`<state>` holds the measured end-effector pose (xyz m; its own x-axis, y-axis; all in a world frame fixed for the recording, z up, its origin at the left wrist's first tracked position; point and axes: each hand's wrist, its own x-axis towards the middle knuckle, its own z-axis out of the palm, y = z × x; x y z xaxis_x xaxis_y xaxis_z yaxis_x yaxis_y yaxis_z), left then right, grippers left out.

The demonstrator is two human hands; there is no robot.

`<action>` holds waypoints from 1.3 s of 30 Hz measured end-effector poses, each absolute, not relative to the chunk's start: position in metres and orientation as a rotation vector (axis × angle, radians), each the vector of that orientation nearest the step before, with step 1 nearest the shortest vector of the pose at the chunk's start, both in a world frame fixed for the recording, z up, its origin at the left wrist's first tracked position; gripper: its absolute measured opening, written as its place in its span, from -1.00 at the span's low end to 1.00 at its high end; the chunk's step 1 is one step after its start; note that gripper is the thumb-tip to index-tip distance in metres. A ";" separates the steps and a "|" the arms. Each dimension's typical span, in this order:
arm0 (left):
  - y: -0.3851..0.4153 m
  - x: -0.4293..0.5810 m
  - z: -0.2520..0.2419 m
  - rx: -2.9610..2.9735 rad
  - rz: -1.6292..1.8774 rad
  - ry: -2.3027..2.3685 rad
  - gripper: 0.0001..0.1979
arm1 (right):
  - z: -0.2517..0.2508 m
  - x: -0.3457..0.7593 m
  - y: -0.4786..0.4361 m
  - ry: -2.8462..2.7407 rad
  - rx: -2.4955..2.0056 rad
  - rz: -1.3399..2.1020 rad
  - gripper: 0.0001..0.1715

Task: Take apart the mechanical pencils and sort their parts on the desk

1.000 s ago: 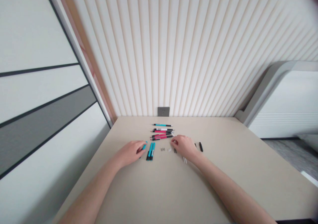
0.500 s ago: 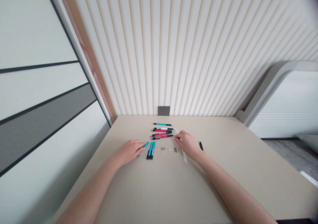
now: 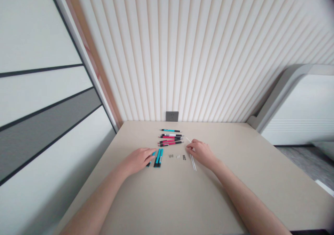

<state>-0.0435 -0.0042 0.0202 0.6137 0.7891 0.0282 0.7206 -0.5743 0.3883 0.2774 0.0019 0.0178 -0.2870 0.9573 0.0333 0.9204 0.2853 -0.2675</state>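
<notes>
My left hand (image 3: 141, 160) is closed over a blue pen barrel (image 3: 150, 163) with a dark end, its fingers covering much of it. Immediately to its right, more blue pen barrels (image 3: 158, 157) lie side by side on the table. My right hand (image 3: 201, 152) pinches a thin white refill (image 3: 189, 139), whose tip pokes out past the fingers. Beneath that hand, thin white refills (image 3: 193, 163) lie on the table. Between the hands are small piles: springs (image 3: 171, 156), pale bits (image 3: 178, 156) and dark clip-like pieces (image 3: 184, 157), too small to make out well.
Pink and black pens (image 3: 171, 143), a white and black pen (image 3: 172, 135) and a blue and black pen (image 3: 171, 130) lie at the back of the beige table (image 3: 167, 200). A dark wall socket (image 3: 172, 116) is behind them, on the ribbed wall.
My left hand has brought the blue barrel closer to the others and turned it a little. The right hand has shifted slightly right and down with the refill, covering the black object there.
</notes>
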 end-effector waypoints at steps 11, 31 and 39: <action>-0.014 -0.033 0.032 2.533 0.280 1.149 -0.66 | 0.016 0.275 0.001 -2.391 -1.756 0.248 -0.69; -0.012 -0.029 0.030 2.687 0.291 1.177 -0.62 | 0.008 0.270 -0.001 -2.261 -1.519 0.362 -0.71; -0.017 -0.025 0.034 2.761 0.294 1.009 -0.61 | 0.014 0.265 -0.011 -2.280 -1.291 0.507 -0.76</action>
<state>-0.0254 -0.0172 0.0338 0.7489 0.6515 0.1209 0.6143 -0.7511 0.2419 0.2652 -0.0112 0.0136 -0.4479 0.8677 0.2157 0.6944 0.4896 -0.5274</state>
